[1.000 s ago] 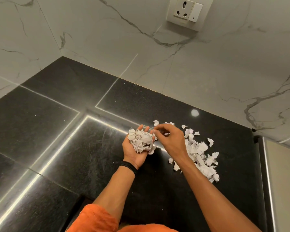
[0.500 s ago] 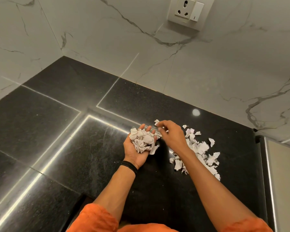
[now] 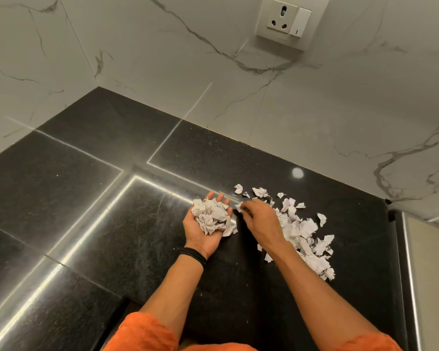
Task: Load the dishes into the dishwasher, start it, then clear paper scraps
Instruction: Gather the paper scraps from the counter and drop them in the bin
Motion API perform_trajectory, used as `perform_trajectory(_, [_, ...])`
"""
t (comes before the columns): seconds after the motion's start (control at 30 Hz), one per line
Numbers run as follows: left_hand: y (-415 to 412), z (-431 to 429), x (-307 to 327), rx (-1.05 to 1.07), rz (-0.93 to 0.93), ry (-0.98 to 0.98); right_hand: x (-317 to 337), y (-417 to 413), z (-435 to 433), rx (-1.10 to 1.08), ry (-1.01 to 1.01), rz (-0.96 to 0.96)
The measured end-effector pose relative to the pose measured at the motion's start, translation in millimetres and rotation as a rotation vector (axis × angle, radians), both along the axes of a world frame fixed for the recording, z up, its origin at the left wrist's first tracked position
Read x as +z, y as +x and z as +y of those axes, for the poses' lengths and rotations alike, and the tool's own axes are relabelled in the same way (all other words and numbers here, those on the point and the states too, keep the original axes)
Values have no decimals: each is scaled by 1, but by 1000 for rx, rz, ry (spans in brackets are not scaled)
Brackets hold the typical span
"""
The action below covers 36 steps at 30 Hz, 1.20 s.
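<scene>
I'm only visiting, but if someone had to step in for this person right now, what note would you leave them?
Left hand: palm up, fingers relaxed, carrying a heap of gathered scraps.
Right hand: pinches a single scrap just beside the left palm.
Loose scraps lie on the black counter, to the right of both hands.
Done: one handful collected.
Left: pick up the rest and throw everything away. Dishwasher is not in view, so that part cannot be checked.
</scene>
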State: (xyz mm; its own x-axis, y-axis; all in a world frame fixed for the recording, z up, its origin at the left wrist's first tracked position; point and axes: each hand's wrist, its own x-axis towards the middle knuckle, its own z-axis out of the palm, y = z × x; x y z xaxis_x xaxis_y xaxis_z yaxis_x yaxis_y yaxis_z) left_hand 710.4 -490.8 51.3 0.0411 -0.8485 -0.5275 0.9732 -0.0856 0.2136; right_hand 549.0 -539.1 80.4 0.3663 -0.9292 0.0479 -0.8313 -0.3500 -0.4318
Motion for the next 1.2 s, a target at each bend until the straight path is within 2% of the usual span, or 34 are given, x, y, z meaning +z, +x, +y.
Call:
perform_trajectory(0.1, [-3, -1, 1, -2, 9, 5, 17, 2, 2, -112, -21, -223])
perform_trajectory(0.17, [-5, -1, 3, -7, 0, 26, 34, 11, 4, -49, -39, -368])
perform_trajectory(0.23, [-8, -1, 5, -26, 5, 10, 47, 21, 8, 88, -46, -382])
perform_trajectory(0.33, [-11, -1, 13, -58, 4, -15, 50, 30, 11, 224, 4, -285])
perform_trajectory(0.4, [-10, -2, 13, -58, 0, -21, 50, 29, 12, 204, 82, -356])
perform_trajectory(0.5, [-4, -4, 6, -19, 22, -17, 47, 16, 9, 8, 127, -505])
perform_trajectory(0.6, [5, -5, 2, 16, 42, -23, 28, -3, 10, -136, 184, -253])
perform_trajectory(0.7, [11, -5, 1, 35, 28, -19, 7, -9, 25, -38, 336, -40])
perform_trajectory(0.87, [13, -4, 5, 38, 45, -22, -7, -1, 40, 124, 158, 10])
perform_trajectory(0.97, [12, -4, 6, 37, 38, -19, -4, 0, 40, 137, 139, 23])
perform_trajectory(1.03, [11, -4, 6, 29, 35, -19, 0, 0, 41, 35, 147, -41])
perform_trajectory(1.13, [8, -5, 8, 21, 34, -21, 15, 3, 38, -172, 161, -340])
perform_trajectory(1.2, [3, -3, 9, 2, 25, -25, 32, 9, 32, -169, 139, -492])
